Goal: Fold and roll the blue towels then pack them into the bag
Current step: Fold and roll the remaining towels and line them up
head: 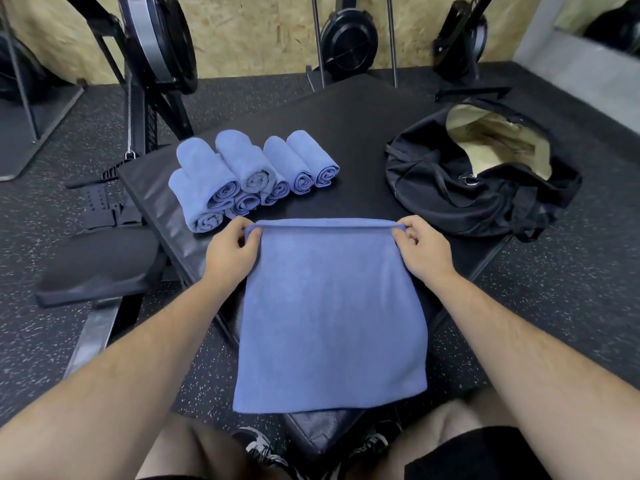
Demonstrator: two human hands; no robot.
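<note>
A folded blue towel [329, 313] lies flat on the black padded box [346, 126], its near end hanging over the box's front edge. My left hand [230, 251] pinches the towel's far left corner and my right hand [424, 249] pinches its far right corner; the far edge is curled over slightly. Several rolled blue towels [242, 178] are stacked at the back left of the box. The black bag [450, 181] sits at the right, open, with a pale lining showing inside.
Rowing machines with black flywheels [348, 43] stand along the wooden back wall. A rower seat and rail [97, 268] lie close on the left. Speckled rubber floor [571, 271] surrounds the box. My knees and shoes are below the box.
</note>
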